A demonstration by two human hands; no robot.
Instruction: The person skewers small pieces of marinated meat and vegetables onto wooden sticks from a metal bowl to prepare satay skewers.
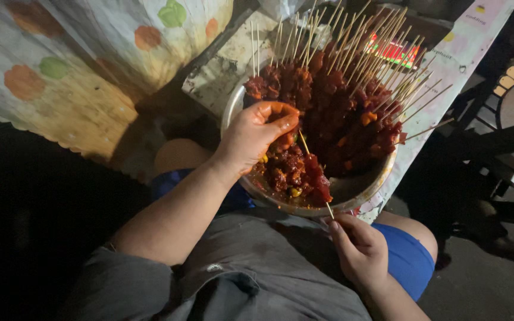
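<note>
The left hand (257,134) pinches a bit of red, saucy meat (285,141) over the metal bowl (352,193). The right hand (359,246) grips the low end of a thin wooden stick (315,172) that pokes up into that meat. The bowl sits at the table (459,56) edge, full of finished meat sticks (340,101). The pointy tip could poke a finger if the meat slips.

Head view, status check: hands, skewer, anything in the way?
Left hand pinching meat at the skewer tip, over the bowl. Right hand gripping the skewer's lower end. Finished skewers piled on the bowl's far side, clear of both hands.
</note>
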